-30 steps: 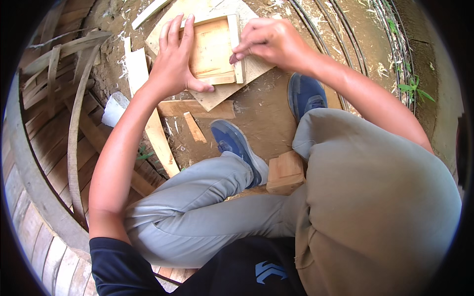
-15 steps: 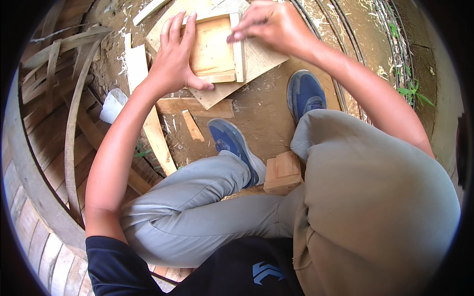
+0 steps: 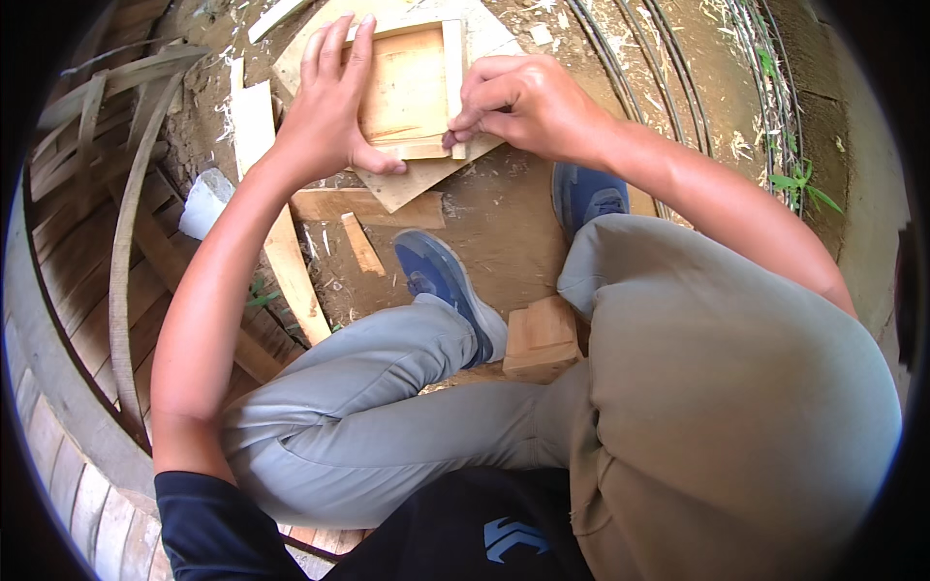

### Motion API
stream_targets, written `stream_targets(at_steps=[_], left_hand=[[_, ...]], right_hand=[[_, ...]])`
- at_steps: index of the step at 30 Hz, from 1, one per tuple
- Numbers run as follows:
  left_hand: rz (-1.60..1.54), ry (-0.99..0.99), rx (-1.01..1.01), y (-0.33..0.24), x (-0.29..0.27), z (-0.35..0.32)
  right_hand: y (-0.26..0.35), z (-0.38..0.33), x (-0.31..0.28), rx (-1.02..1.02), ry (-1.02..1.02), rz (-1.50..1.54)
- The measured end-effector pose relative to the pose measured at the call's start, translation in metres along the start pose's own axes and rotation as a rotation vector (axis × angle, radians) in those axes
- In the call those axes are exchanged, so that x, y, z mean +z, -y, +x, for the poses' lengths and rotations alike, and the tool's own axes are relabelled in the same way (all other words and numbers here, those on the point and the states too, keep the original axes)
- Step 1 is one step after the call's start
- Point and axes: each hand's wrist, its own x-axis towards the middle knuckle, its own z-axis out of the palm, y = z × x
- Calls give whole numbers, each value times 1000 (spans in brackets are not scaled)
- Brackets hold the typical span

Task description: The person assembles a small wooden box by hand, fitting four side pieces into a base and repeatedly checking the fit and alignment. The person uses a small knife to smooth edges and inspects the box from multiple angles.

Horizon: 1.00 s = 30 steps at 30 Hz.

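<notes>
A small square wooden frame (image 3: 412, 87) lies on a flat plywood board (image 3: 412, 184) on the dirt ground in front of me. My left hand (image 3: 329, 107) lies flat on the frame's left side, fingers spread, thumb along its near rail. My right hand (image 3: 518, 102) has its fingers pinched together at the frame's near right corner; whether something small sits between the fingertips is too small to tell.
Loose wooden slats (image 3: 281, 252) and offcuts (image 3: 363, 244) lie left of my blue shoes (image 3: 446, 286). A wooden block (image 3: 541, 339) sits under my knee. Curved wooden strips (image 3: 126, 223) and planks stack at the left. Metal hoops (image 3: 630, 97) lie at the upper right.
My right hand has slid down from the frame's far right side to its near right corner. My left hand stays flat on the frame.
</notes>
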Motion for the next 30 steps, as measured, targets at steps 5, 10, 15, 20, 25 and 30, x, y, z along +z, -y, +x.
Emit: stream_targets(at_steps=[5, 10, 15, 20, 25, 30], left_hand=[[15, -7, -9, 4, 4, -5], [13, -23, 17, 7, 3, -4], [22, -6, -12, 4, 1, -6], [41, -18, 8, 4, 2, -4], [5, -13, -15, -1, 1, -1], [25, -21, -12, 2, 0, -5]], right_hand=[[-18, 23, -19, 72, -109, 67], [-12, -2, 0, -75, 114, 80], [-20, 11, -11, 103, -61, 78], [2, -16, 13, -216, 49, -52], [3, -12, -2, 94, 171, 234], [-6, -4, -40, 275, 51, 250]])
